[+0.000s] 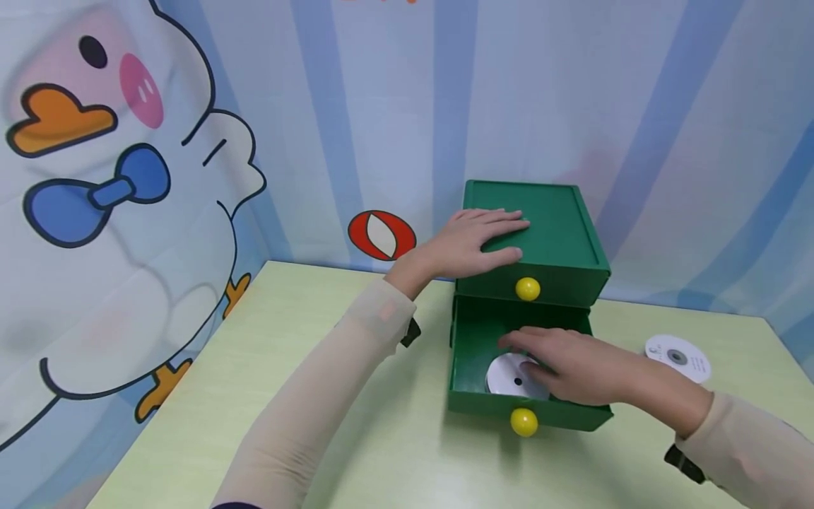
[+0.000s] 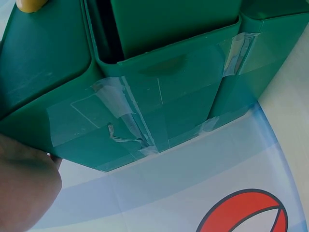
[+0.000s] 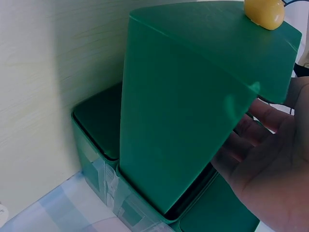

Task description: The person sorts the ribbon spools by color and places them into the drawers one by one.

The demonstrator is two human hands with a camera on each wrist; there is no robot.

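Observation:
A small green drawer cabinet [image 1: 534, 212] stands against the backdrop, its lower drawer [image 1: 469, 339] pulled out and its upper one closed. My left hand [image 1: 477, 242] rests flat on the cabinet's top near the left edge, fingers spread. Inside the lower drawer lies a white CD [image 1: 502, 372] with a dark centre hole. My right hand [image 1: 572, 364] reaches into this drawer from the right, fingers loosely extended and thumb over the CD's right side. In the right wrist view, the fingers [image 3: 251, 128] of that hand pass behind the drawer's side wall, their tips hidden.
Another white CD [image 1: 677, 358] lies on the pale table [image 1: 381, 452] to the right of the cabinet. Yellow round knobs [image 1: 524, 422] stick out from the drawer fronts. Clear tape [image 2: 116, 99] joins the cabinet's sections. A printed cloth backdrop [image 1: 394, 127] rises behind the table.

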